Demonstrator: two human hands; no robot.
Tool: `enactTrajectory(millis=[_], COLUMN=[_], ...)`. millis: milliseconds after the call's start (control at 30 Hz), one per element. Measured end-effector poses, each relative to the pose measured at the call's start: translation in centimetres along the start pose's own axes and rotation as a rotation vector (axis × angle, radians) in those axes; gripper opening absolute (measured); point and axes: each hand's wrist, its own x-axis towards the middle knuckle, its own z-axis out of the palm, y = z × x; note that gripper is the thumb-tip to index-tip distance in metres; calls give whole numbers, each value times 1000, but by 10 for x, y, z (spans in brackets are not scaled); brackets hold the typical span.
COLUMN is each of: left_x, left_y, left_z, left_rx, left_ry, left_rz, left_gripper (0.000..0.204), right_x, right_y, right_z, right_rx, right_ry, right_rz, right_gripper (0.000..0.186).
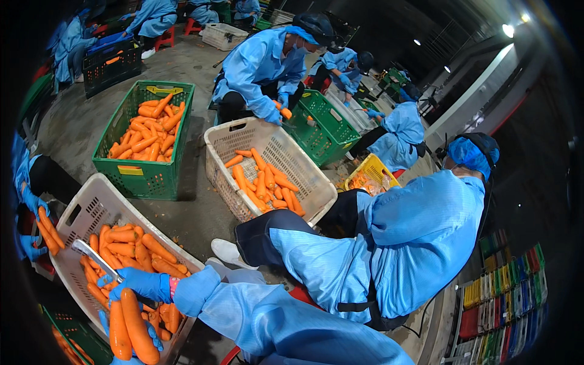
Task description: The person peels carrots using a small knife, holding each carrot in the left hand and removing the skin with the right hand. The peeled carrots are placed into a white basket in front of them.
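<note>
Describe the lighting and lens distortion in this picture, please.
In the head view, glare surrounds the bright white ceiling lamp; black vignetting fills that view's corners; stacked multicoloured plastic crates slant near its right rim; the long silver metal blade in the blue-gloved right hand catches light there.

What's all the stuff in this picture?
Carrots: many, orange, in crates and hands
Blade tool: one, silver, right hand
White crates: at least three, white, left, centre, back
Green crates: at least three, green, left and centre
Small crate: one, yellow, centre
Dark crate: one, black, back left
Stacked crates: many, mixed colours, right
Stools: several, red, back
Co-workers: several, blue gowns, throughout
Left hand: one, blue glove, bottom left
Right hand: one, blue glove, lower left
</note>
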Motion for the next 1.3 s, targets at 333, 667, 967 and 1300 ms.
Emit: enactTrajectory(millis=[333, 667, 967, 1300], left_x=[-52, -57, 251, -2], left_y=[-118, -142, 23, -1], left_z=[63, 67, 28, 12], left_rx=[-1865, -1776, -1763, -827], left_ry=[-227, -115, -298, -169], left_rz=[-1428, -1706, -312, -568], left_gripper=[52, 55, 55, 64], right_x=[-6, -40, -59, -8], right_y=[-59, -88, -100, -32], right_z=[-58, -17, -48, -30], right_rx=[245, 389, 630, 735], right_ry=[298, 177, 227, 430], right_rz=[-225, -169, -269, -91], right_gripper=[45, 47, 39, 26])
